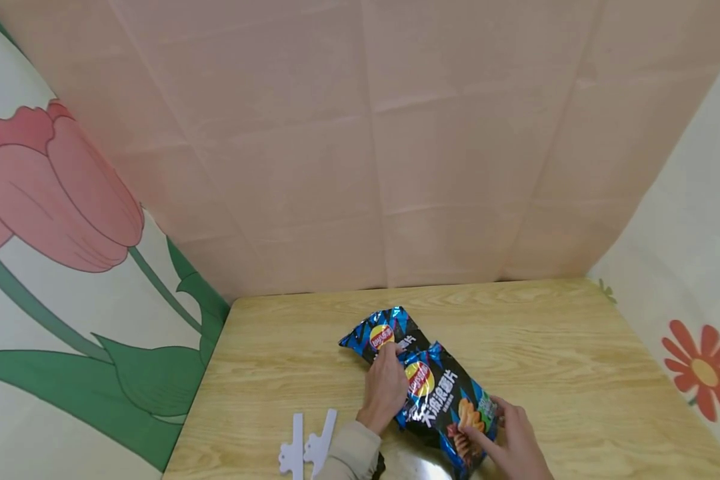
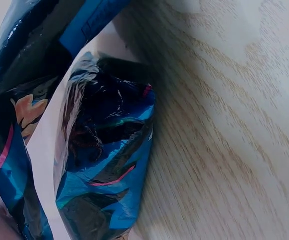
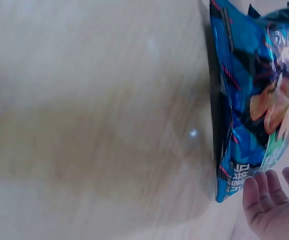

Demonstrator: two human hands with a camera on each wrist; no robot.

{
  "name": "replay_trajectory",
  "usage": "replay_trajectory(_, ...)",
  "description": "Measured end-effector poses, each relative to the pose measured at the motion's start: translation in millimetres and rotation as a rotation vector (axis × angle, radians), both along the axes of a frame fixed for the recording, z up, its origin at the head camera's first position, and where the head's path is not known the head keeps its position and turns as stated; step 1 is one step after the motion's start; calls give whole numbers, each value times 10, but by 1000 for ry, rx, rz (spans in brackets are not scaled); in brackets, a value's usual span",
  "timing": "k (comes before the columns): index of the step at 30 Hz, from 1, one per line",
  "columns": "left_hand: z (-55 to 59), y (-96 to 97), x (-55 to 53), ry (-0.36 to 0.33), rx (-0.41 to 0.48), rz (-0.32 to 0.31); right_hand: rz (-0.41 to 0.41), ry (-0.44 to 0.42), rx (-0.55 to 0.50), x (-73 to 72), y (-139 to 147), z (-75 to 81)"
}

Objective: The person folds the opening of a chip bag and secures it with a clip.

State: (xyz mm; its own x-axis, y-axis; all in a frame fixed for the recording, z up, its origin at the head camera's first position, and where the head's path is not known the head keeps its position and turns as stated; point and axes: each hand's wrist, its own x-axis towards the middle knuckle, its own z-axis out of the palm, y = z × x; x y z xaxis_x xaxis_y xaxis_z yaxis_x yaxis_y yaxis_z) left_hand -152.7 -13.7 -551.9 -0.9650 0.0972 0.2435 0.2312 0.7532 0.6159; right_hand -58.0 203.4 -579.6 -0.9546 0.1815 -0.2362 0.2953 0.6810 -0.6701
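Observation:
Two black-and-blue chip bags lie at the front middle of the table in the head view. The front chip bag (image 1: 441,403) overlaps the lower end of the rear chip bag (image 1: 390,330). My left hand (image 1: 387,383), fingers curled, grips the upper left edge of the front bag; its fingertips are hidden. At that bag's lower right end, my right hand (image 1: 513,437) holds it with the thumb over the printed face and fingers at the edge. The left wrist view shows crinkled bag foil (image 2: 109,165) close up. A bag (image 3: 264,95) also appears in the right wrist view.
Two flat white pieces (image 1: 299,443) with scalloped sides lie left of the left sleeve (image 1: 351,453). Something shiny (image 1: 423,467) shows below the front bag. The wood-grain table (image 1: 576,373) meets a pink-brown backdrop (image 1: 372,200) behind and flower-printed side panels.

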Motion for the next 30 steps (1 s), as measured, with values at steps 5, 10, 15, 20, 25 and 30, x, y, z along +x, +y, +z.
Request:
replay_trajectory(5,-2,-5,0,0,10,-10,52,66,-30,-45,55,-4)
replay_trajectory(10,22,-5,0,-10,3,-21,92,150,-26,-99,89,-33)
replay_trajectory(15,61,-4,-13,-24,-15,-23,107,160,-22,-181,133,-50)
replay_trajectory(20,59,-11,-38,-11,-16,-31,99,63,-37,-252,180,-66)
replay_trajectory(25,55,-16,-51,-32,-8,-34,110,57,-34,-275,201,-92)
replay_trajectory(30,50,-17,-69,-36,-14,-27,107,36,-25,-283,201,-103)
